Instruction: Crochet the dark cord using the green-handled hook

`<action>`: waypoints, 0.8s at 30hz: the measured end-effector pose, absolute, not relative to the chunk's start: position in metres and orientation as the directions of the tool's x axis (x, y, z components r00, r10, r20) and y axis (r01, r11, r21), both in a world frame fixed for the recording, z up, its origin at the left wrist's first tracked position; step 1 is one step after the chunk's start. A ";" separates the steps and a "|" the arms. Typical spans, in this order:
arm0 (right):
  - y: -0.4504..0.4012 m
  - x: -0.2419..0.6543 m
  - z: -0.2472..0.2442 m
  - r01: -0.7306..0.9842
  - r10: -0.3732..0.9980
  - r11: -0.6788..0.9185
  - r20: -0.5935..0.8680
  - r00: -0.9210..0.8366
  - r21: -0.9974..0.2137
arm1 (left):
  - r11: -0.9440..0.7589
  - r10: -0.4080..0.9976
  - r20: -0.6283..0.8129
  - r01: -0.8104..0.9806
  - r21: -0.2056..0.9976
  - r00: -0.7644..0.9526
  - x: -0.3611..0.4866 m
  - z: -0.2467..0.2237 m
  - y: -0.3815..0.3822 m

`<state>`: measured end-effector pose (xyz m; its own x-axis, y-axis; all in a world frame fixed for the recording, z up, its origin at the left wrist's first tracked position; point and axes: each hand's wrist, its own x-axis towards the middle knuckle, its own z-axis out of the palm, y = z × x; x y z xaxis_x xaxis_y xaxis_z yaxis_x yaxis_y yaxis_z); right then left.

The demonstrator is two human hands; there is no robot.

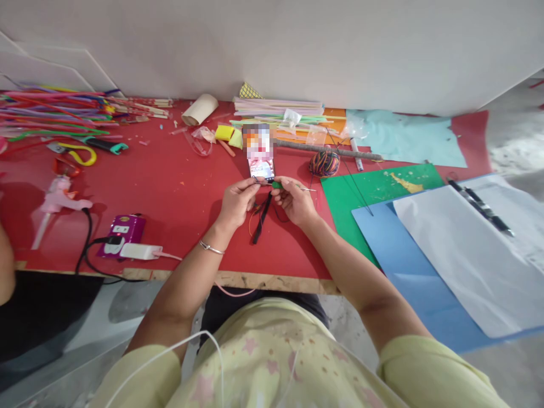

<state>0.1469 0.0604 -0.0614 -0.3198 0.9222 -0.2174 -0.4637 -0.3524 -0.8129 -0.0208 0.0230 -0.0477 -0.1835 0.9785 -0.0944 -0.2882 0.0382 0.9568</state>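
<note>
My left hand [238, 203] is closed in a pinch on a small dark loop of yarn, partly hidden by the fingertips. Close beside it, my right hand [295, 201] grips a thin metal crochet hook with a green grip [277, 185]; its shaft sticks out to the right. A narrow black strip [263, 218] and loose strands hang below the fingers. Just beyond both hands lies a phone [261, 169] with a lit screen, its upper part blurred. A multicoloured yarn ball [324, 164] sits to the right, with dark strands trailing from it.
Bundled coloured pipe cleaners [55, 113] lie at the back left, near yellow-handled scissors [83, 153]. A pink glue gun [63, 198] and purple power socket [123, 232] with cables are nearer. A stick [327, 150], green sheet [382, 187] and blue folder [395, 272] occupy the right.
</note>
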 end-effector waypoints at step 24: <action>0.056 0.143 -0.062 -0.489 0.926 -0.338 -0.191 -0.326 -0.804 | 0.045 0.971 -0.105 -0.269 0.962 -0.215 -0.021 -0.053 0.024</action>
<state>0.1433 0.0564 -0.0619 -0.3264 0.9257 -0.1910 -0.4886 -0.3383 -0.8043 -0.0209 0.0240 -0.0528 -0.2148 0.9710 -0.1052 -0.2692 0.0447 0.9620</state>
